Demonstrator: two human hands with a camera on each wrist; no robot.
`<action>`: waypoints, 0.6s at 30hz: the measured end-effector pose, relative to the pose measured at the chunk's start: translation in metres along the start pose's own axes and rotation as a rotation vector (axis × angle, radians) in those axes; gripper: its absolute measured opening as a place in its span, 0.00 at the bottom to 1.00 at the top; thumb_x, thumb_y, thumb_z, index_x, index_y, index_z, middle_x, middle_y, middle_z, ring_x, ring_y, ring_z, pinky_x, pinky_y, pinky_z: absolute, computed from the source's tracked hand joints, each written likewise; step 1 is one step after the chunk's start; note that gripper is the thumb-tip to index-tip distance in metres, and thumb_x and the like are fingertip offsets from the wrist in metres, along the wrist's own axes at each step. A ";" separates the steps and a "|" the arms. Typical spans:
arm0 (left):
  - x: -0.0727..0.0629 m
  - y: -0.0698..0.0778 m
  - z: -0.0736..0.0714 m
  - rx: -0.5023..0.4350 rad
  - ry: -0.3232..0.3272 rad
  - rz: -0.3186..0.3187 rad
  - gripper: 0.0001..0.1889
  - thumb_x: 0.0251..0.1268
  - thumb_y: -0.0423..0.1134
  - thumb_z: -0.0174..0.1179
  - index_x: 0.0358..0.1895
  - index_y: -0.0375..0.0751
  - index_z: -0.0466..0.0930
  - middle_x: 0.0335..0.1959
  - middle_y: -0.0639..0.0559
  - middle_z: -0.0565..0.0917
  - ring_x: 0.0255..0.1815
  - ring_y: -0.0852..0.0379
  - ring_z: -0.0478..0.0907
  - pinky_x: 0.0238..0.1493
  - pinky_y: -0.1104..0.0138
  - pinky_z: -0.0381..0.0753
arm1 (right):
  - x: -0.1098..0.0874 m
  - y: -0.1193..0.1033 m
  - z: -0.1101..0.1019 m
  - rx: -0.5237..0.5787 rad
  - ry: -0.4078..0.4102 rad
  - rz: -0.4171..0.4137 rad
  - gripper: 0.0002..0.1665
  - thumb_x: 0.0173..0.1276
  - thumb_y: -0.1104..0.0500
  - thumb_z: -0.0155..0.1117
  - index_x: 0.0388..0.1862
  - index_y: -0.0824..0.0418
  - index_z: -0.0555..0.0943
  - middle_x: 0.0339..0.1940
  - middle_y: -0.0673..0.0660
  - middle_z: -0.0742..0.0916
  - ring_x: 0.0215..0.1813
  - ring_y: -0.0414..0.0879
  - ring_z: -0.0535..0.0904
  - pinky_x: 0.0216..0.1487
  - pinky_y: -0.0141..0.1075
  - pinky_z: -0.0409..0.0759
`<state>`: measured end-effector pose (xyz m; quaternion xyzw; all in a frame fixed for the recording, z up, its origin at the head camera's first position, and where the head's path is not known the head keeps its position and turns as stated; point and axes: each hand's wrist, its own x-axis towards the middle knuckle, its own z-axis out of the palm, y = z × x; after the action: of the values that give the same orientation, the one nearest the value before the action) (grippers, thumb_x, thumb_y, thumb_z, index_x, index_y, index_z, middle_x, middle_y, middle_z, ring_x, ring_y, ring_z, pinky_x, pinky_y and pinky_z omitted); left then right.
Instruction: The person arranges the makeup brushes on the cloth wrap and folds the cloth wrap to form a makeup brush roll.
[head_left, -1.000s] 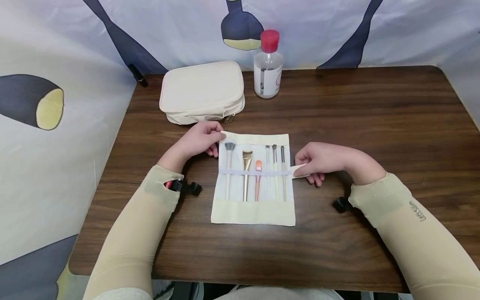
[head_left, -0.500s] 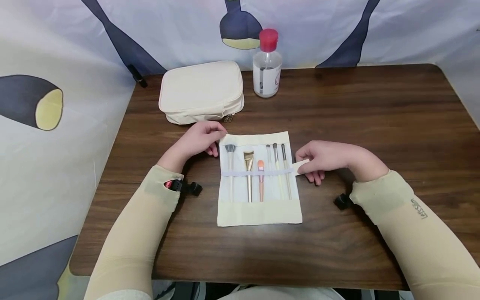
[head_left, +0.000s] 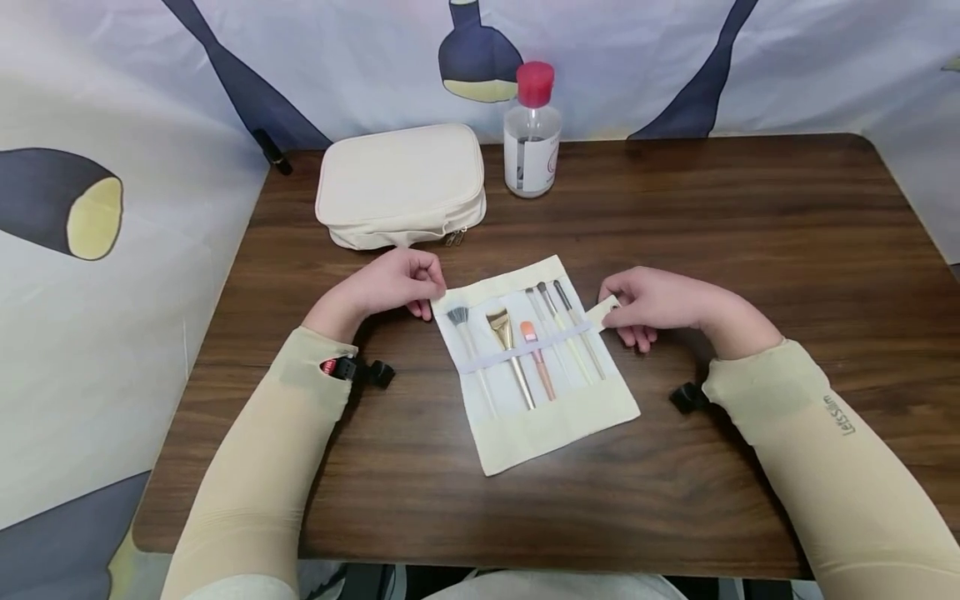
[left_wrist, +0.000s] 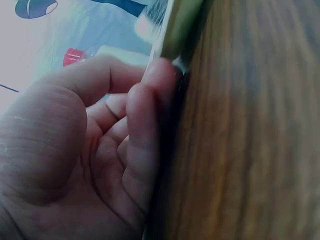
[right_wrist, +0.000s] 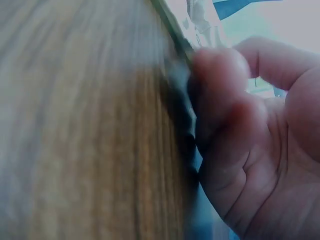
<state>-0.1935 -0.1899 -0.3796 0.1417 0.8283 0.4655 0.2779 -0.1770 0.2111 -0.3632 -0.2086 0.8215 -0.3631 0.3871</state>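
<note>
A cream makeup brush roll point(head_left: 555, 437) lies opened out in the middle of the table, turned at a slant. Several makeup brushes sit in it under a pale elastic band point(head_left: 483, 362): a fluffy grey-tipped brush point(head_left: 459, 317), a gold flat brush point(head_left: 513, 354), an orange-tipped brush point(head_left: 536, 354) and slim ones at the right. My left hand point(head_left: 397, 283) pinches the roll's upper left corner between thumb and fingers. On the other side, my right hand point(head_left: 652, 304) pinches the small tab point(head_left: 602, 311) at the roll's right edge. In the left wrist view, the roll's edge runs between thumb and forefinger.
Behind the left hand stands a cream zippered pouch point(head_left: 401, 183). Beside it is a clear bottle with a red cap point(head_left: 534, 129). A small black object point(head_left: 272, 150) lies at the table's back left corner, and a patterned cloth point(head_left: 600, 67) hangs behind the table.
The brush roll has turned counterclockwise, its lower edge swinging right. My right hand has moved slightly up and away with the tab; my left hand has shifted slightly toward me, keeping the corner.
</note>
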 end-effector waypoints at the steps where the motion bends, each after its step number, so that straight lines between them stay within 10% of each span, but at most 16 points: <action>1: -0.001 0.000 0.000 0.006 -0.028 -0.004 0.04 0.70 0.31 0.62 0.38 0.32 0.81 0.25 0.46 0.85 0.23 0.52 0.85 0.29 0.66 0.86 | 0.000 0.000 0.000 -0.003 0.020 0.002 0.08 0.74 0.61 0.63 0.43 0.65 0.77 0.20 0.59 0.84 0.20 0.53 0.83 0.23 0.38 0.80; 18: -0.016 0.042 0.023 0.617 -0.262 0.063 0.14 0.62 0.40 0.69 0.19 0.49 0.78 0.17 0.62 0.69 0.22 0.62 0.65 0.29 0.67 0.66 | 0.004 -0.009 0.004 0.049 0.318 -0.022 0.18 0.73 0.61 0.65 0.57 0.67 0.77 0.35 0.60 0.88 0.33 0.51 0.83 0.36 0.38 0.85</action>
<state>-0.1680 -0.1597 -0.3482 0.3035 0.8827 0.1788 0.3112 -0.1763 0.2009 -0.3602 -0.1481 0.8610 -0.4158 0.2529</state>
